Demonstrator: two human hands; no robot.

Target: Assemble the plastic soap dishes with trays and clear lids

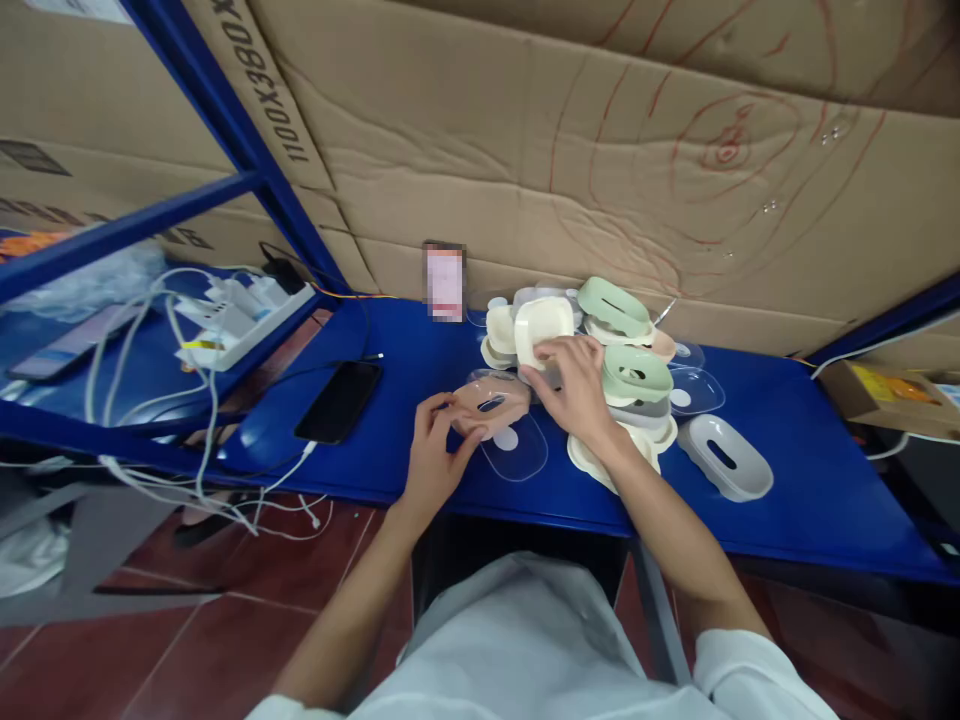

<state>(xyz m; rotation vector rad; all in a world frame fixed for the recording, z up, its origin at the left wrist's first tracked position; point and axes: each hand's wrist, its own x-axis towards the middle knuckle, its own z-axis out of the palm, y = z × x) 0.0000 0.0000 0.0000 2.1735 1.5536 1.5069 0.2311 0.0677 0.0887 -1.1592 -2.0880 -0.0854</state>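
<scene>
My left hand [439, 450] grips a peach soap dish [504, 407], an oval tray with a slot in its middle, thumb at the near side and fingers at the far side. Below that dish lies a clear oval plastic piece [525, 455] with a white round spot. My right hand [574, 385] has its fingers closed on the edge of a cream rounded-square dish [541, 318]; its thumb is partly hidden. Right of this hand, a green slotted dish [639, 373] lies on other pieces, and another green dish [613, 305] is farther back.
A grey slotted dish [726, 458] and clear oval piece [697, 390] lie at right on the blue table [825, 480]. Cream scalloped pieces [589, 458] sit under my right forearm. A black phone [339, 402], white cables [214, 420] and power strip [251, 330] are left; cardboard [465, 130] stands behind.
</scene>
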